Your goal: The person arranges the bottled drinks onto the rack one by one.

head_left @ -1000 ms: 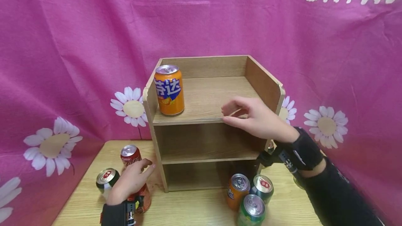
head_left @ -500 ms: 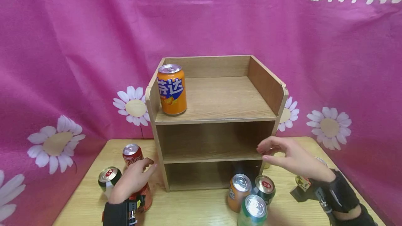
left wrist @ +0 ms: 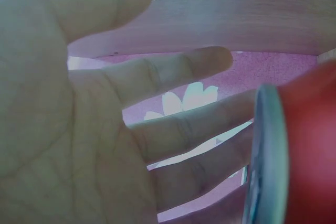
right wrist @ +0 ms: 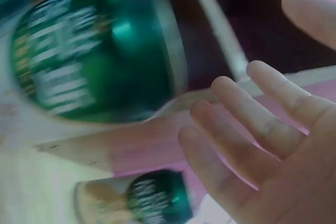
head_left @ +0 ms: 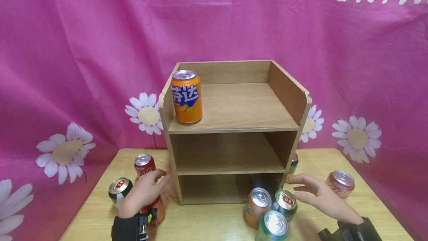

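An orange soda can [head_left: 192, 112] stands upright on the top board of a small wooden shelf unit [head_left: 234, 127], at its left side. My left hand [head_left: 142, 196] holds nothing, its fingers spread in the left wrist view, over a red can [head_left: 156, 211] partly hidden beneath it. Behind that hand stands another red can [head_left: 144, 163]; a dark can [head_left: 119, 192] is to its left. My right hand [head_left: 319, 196], also holding nothing, hovers just right of a dark green can [head_left: 285, 207]. Its fingers extend toward this can [right wrist: 105, 56] in the right wrist view.
Beside the dark green can stand an orange can [head_left: 254, 213] and a lighter green can [head_left: 272, 231], before the shelf's lower right. A red can [head_left: 339, 185] stands behind my right hand. Another green can [head_left: 294, 164] shows past the shelf's right side. A pink daisy cloth [head_left: 234, 18] hangs behind.
My right hand has moved from the top board's front edge down and right, to beside the dark green can. The left hand has stayed over the red can. The view has shifted slightly.
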The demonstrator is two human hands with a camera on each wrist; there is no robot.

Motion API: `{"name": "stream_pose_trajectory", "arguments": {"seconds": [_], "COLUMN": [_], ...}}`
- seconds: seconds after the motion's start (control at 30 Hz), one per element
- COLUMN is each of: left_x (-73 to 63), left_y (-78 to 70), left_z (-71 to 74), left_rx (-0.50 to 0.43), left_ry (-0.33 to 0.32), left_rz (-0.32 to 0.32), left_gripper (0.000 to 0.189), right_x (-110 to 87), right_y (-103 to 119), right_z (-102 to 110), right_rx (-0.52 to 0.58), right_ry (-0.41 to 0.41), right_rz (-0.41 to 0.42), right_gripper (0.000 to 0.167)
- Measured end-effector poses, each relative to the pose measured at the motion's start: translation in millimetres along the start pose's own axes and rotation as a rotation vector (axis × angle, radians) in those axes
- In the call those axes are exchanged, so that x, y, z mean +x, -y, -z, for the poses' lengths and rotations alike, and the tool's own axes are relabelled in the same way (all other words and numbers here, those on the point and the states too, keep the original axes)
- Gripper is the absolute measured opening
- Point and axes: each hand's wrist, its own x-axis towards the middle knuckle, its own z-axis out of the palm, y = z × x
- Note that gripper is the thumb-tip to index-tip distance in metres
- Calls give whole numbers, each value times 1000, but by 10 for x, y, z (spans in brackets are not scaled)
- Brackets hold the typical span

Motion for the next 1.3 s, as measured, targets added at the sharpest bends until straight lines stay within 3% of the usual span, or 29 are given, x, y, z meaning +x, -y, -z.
{"name": "stream_pose_trajectory", "arguments": {"seconds": [0.13, 0.4, 0.53, 0.67, 0.77, 0.97, 1.1, 1.23, 1.27, 1.3], "left_x": [-24, -9, 10, 17, 7, -11, -10, 6, 10, 12], "left_y": [20, 2, -18, -24, -25, -42, -60, -67, -67, -65], "left_z": [8, 16, 12, 8, 4, -2, -11, -31, -34, -36], "left_rx": [-2, -6, -9, -6, -5, 4, 11, 7, 6, 6], "left_ry": [-6, -11, -18, -20, -16, -4, 4, 13, 15, 15], "left_rz": [12, 16, 21, 7, 3, 16, 18, 25, 25, 26], "left_gripper": [28, 25, 26, 25, 24, 25, 25, 26, 27, 27], "right_x": [-37, -70, -96, -117, -120, -110, -111, -90, -49, -36], "right_y": [-162, -398, -401, -474, -563, -667, -721, -708, -672, -662], "right_z": [-71, -155, -133, -176, -241, -388, -440, -464, -483, -491], "right_rx": [92, 188, 144, 90, 103, 157, 197, 113, 23, -8], "right_ry": [28, 41, 77, 124, 150, 205, 243, 229, 182, 176], "right_rz": [-35, 24, -50, -69, -105, -278, -257, -242, -387, -391], "right_gripper": [36, 39, 43, 59, 71, 75, 73, 76, 82, 81]}}
